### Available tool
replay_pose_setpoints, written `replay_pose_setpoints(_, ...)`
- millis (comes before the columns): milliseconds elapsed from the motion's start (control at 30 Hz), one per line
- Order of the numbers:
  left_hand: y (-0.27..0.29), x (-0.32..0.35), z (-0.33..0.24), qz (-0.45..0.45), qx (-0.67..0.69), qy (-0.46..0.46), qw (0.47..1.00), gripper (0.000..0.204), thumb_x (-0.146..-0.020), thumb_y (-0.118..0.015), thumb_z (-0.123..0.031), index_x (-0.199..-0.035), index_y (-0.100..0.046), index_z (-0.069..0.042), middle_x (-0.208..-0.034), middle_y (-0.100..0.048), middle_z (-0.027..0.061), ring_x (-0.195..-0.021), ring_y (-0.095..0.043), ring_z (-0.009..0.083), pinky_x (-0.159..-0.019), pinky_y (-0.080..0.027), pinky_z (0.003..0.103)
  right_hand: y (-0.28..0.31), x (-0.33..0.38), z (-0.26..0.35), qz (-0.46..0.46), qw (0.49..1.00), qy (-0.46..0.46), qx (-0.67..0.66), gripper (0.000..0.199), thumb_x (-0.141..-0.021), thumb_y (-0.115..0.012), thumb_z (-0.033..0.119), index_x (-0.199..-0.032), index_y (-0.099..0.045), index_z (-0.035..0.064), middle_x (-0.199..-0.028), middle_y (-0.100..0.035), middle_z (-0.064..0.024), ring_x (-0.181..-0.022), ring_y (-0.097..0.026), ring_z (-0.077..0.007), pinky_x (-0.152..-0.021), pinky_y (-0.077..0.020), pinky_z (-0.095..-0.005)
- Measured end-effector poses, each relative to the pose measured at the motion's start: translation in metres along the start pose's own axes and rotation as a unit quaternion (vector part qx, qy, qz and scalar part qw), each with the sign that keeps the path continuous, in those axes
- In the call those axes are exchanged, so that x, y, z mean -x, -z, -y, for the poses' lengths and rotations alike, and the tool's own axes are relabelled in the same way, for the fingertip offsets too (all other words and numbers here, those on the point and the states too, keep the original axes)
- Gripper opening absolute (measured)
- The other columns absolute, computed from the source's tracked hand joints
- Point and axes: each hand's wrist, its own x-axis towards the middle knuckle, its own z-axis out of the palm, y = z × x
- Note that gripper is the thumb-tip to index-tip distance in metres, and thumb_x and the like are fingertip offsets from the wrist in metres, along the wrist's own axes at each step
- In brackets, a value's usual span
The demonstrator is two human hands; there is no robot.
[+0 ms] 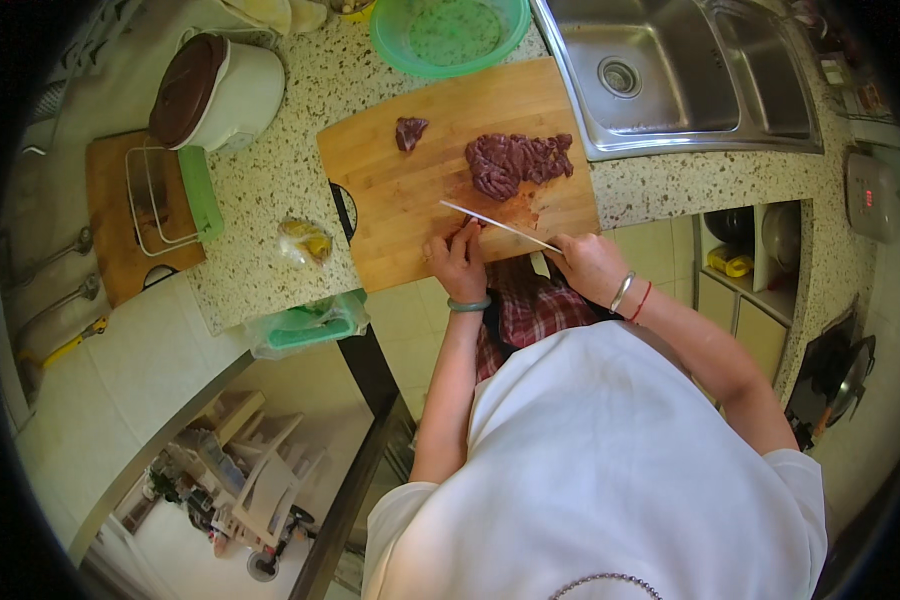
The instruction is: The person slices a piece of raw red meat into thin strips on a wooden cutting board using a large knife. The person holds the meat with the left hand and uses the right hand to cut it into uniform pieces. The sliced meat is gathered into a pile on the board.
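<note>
At the upper left of the frame a white pot with a brown lid (215, 92) stands on the speckled counter (270, 190), with a crumpled clear bag holding something yellow (305, 241) lower down near the counter's edge. Toward the middle lies a wooden cutting board (410, 180). The left hand (458, 265), fingers curled together, presses on a small piece of red meat (475, 224) at the board's near edge. The right hand (590, 265) is clamped on a knife (500, 225), whose blade slants up-left across the board. A pile of sliced dark meat (518, 162) sits above it. A steel sink (685, 70) fills the upper right.
</note>
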Motion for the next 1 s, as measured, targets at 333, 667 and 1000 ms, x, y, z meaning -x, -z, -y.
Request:
replay_pose_setpoints(333,0.009,0.008,0.005,-0.010,0.013,0.022,1.000,0.026,-0.082,-0.068,-0.006,-0.107,-0.071,-0.011,-0.101,-0.062,0.0053,-0.094,-0.058,0.0231,-0.084,-0.038,0.037,0.004,-0.004,-0.002,0.010,0.999,-0.029,-0.024,0.022,-0.092,-0.058,0.024,-0.086,-0.064,0.0038,-0.069,-0.063,-0.0233,-0.066,-0.063,-0.0423,-0.062,-0.0516,-0.0496)
replay_pose_setpoints(667,0.014,0.000,0.008,0.054,0.026,-0.027,0.998,0.021,-0.081,-0.066,0.000,-0.102,-0.066,-0.002,-0.100,-0.060,0.0125,-0.098,-0.058,0.0315,-0.087,-0.046,0.039,-0.005,-0.006,-0.011,0.029,0.997,-0.035,-0.059,0.026,-0.091,-0.060,0.026,-0.084,-0.067,0.0022,-0.071,-0.063,-0.0243,-0.069,-0.063,-0.0420,-0.064,-0.0519,-0.0487)
replay_pose_setpoints(1000,0.021,-0.029,0.001,0.193,0.037,0.009,0.980,0.025,-0.079,-0.069,-0.004,-0.104,-0.062,-0.002,-0.102,-0.056,0.0173,-0.098,-0.055,0.0384,-0.083,-0.047,0.041,-0.004,-0.010,-0.018,0.028,0.996,-0.035,-0.078,0.029,-0.090,-0.060,0.028,-0.083,-0.067,0.0008,-0.072,-0.062,-0.0247,-0.069,-0.061,-0.0429,-0.065,-0.0504,-0.0499)
